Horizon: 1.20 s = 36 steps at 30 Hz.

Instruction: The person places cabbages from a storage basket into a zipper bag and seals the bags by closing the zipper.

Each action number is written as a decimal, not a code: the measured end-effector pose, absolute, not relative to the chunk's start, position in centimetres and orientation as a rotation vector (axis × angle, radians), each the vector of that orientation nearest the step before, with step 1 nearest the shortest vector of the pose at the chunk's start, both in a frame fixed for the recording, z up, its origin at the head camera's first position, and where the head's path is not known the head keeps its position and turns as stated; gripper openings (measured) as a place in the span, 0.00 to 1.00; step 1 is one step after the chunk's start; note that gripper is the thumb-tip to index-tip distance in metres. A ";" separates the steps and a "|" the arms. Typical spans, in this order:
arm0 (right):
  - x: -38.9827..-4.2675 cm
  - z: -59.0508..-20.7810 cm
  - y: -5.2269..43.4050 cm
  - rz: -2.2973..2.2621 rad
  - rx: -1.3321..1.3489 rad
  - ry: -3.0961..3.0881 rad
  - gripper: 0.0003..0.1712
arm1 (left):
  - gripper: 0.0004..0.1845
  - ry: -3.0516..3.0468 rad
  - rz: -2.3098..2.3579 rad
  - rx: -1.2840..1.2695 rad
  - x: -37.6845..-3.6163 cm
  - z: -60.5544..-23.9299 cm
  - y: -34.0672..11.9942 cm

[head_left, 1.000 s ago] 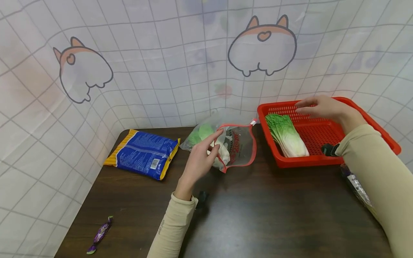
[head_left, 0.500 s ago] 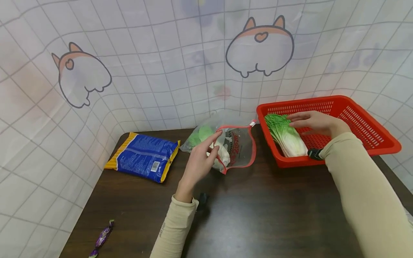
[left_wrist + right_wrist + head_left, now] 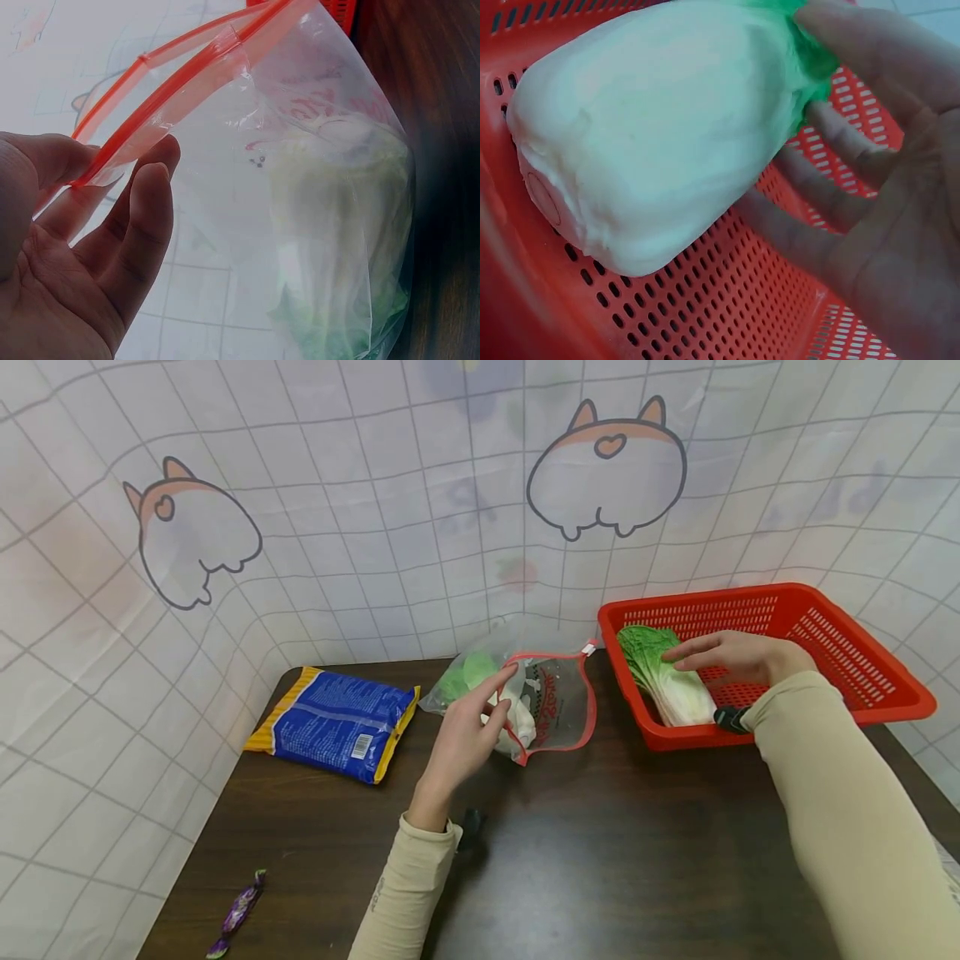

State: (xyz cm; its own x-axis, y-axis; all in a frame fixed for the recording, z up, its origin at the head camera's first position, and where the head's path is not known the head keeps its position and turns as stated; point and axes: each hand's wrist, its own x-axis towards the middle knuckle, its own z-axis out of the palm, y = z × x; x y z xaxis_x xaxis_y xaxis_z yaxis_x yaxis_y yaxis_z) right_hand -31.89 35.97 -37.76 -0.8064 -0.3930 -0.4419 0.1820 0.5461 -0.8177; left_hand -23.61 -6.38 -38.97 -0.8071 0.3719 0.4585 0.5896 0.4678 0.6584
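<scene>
A clear zip bag (image 3: pixel 551 702) with a red zip rim lies on the dark table, a pale green vegetable (image 3: pixel 345 247) inside it. My left hand (image 3: pixel 472 727) pinches the bag's red rim between thumb and fingers (image 3: pixel 142 225), so the mouth stays open. A napa cabbage (image 3: pixel 671 681) with a white base (image 3: pixel 652 135) lies in the red perforated basket (image 3: pixel 847 647) at the right. My right hand (image 3: pixel 731 658) reaches over it with straight fingers. The thumb (image 3: pixel 870 52) touches the green leafy end, and the fingers lie along the basket floor beside it.
A blue and yellow snack packet (image 3: pixel 337 720) lies at the table's back left. A purple wrapped candy (image 3: pixel 236 910) sits near the front left edge. A cartoon-print sheet hangs right behind the table (image 3: pixel 600 843).
My right hand came down from the basket's far rim to the cabbage's leafy end. The left hand and the bag have stayed where they were.
</scene>
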 end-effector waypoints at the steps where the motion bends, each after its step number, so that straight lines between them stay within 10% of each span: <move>1: -31.9 -37.8 36.0 -1.232 -0.170 2.174 0.36 | 0.25 -2.469 -1.254 -0.824 -23.6 -39.0 -6.4; 36: -31.7 -37.5 37.9 -1.129 -0.106 2.407 0.33 | 0.24 -2.478 -1.248 -0.836 -23.5 -39.1 -6.3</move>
